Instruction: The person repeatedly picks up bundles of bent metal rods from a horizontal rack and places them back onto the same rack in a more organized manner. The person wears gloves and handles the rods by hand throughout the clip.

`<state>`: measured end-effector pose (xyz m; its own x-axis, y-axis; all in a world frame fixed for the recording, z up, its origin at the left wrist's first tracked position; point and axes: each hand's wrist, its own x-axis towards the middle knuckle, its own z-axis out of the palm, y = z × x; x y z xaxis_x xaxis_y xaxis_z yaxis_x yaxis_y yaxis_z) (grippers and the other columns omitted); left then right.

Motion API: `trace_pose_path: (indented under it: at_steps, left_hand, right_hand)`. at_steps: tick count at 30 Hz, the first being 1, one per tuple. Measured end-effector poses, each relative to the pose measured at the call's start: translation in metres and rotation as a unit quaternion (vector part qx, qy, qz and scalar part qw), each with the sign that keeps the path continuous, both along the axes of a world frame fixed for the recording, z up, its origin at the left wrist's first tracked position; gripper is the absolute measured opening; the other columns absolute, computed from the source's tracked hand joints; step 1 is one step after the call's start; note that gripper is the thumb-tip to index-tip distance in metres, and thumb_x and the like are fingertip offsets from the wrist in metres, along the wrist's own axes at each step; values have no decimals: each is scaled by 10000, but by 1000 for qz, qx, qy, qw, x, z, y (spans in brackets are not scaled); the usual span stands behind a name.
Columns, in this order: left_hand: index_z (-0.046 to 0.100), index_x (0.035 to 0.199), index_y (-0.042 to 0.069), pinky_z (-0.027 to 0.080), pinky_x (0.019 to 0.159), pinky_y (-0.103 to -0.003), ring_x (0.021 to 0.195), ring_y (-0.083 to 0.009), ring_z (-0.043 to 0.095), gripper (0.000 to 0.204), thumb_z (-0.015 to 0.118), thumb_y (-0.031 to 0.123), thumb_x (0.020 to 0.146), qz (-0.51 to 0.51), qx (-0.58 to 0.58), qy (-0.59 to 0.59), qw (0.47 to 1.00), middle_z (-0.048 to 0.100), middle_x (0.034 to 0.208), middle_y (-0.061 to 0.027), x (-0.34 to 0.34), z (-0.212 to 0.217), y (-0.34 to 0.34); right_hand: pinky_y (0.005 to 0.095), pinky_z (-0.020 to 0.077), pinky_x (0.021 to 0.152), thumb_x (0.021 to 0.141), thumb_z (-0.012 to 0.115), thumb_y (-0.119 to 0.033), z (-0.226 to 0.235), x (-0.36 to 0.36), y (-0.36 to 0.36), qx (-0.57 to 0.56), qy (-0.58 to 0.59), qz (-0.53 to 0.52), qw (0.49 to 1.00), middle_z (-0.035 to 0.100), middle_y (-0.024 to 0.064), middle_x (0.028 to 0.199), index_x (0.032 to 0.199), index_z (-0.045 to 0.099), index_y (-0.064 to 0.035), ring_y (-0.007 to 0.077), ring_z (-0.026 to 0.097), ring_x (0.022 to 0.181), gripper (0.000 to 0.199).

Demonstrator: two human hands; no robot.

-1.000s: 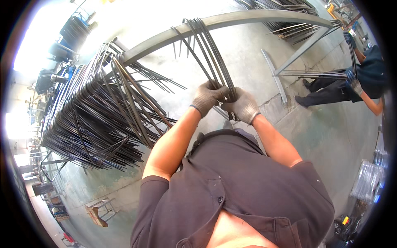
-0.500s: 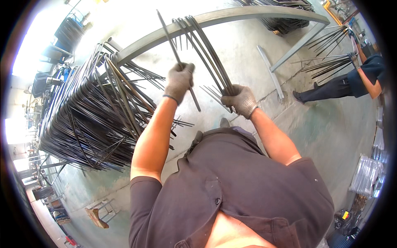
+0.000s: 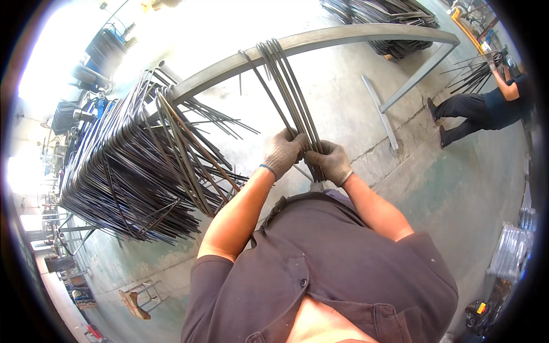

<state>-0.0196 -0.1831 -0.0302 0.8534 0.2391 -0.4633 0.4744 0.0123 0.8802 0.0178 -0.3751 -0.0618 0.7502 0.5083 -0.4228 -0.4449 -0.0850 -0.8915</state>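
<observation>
Several dark bent metal rods [image 3: 295, 94] hang over a grey metal rail in front of me, their lower ends reaching toward my waist. My gloved right hand [image 3: 333, 162] is closed around the lower part of this bunch. Beside it, my gloved left hand [image 3: 283, 151] is closed on the lower end of the leftmost rod [image 3: 264, 86], which slants down from the rail a little apart from the others. My two hands nearly touch. The rods' bent tops rest over the rail; their far legs are mostly hidden behind it.
The rail [image 3: 343, 34] curves across to a slanting leg [image 3: 420, 77] and a floor bar [image 3: 380, 111]. A dense pile of bent rods [image 3: 131, 171] hangs at its left end. Another rod pile [image 3: 394, 28] lies beyond. A co-worker [image 3: 492, 106] at the right handles rods. A small stool [image 3: 137, 303] stands lower left.
My left hand has moved right and down, bringing its rod from a free tilt to hang over the rail beside the bunch. The co-worker has shifted, with the rods now farther away.
</observation>
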Motion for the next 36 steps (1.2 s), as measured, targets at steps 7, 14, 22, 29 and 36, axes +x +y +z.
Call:
trace_pose_path:
  at_steps: [7, 14, 22, 29, 36]
  left_hand:
    - [764, 1171, -7, 542, 615, -297, 682, -108, 648, 282, 733, 252, 1064, -104, 51, 6, 993, 735, 874, -45, -1, 14, 11]
    - [749, 1282, -18, 641, 942, -380, 1072, -262, 802, 378, 772, 294, 1071, -43, 303, -82, 948, 830, 1122, -184, -47, 32, 32]
    - [735, 1183, 28, 603, 780, -276, 872, -111, 683, 180, 810, 37, 1020, 360, 428, -246, 792, 724, 1016, -33, -154, 72, 125]
    - [724, 1284, -21, 600, 891, -305, 999, -153, 704, 298, 805, 36, 1004, 391, 415, -135, 811, 732, 1133, -87, -183, 29, 114]
    - [643, 1460, 10, 613, 876, -325, 1010, -176, 733, 445, 756, 36, 1030, 401, 64, -147, 902, 750, 1194, -116, -174, 45, 108]
  right_hand:
    - [309, 568, 731, 947, 864, -211, 8, -2, 5, -64, -56, 17, 996, 785, 38, 945, 1209, 796, 3, 133, 708, 837, 345]
    - [440, 643, 917, 957, 912, -214, 49, -19, 20, -62, -607, -116, 784, 784, 152, 1173, 1325, 714, -14, 336, 764, 1057, 464]
    - [430, 615, 1104, 984, 888, -329, 90, -62, 153, -75, -299, 235, 922, 789, 228, 1361, 1456, 664, -13, 330, 773, 1273, 611]
    - [327, 616, 727, 989, 894, -265, 32, -87, 226, 97, 65, 291, 950, 791, 94, 944, 1193, 743, 36, 156, 738, 777, 394]
    - [310, 621, 735, 1037, 835, -143, 43, -78, 210, 147, 22, 216, 965, 819, 94, 984, 1180, 769, 28, 160, 762, 827, 233]
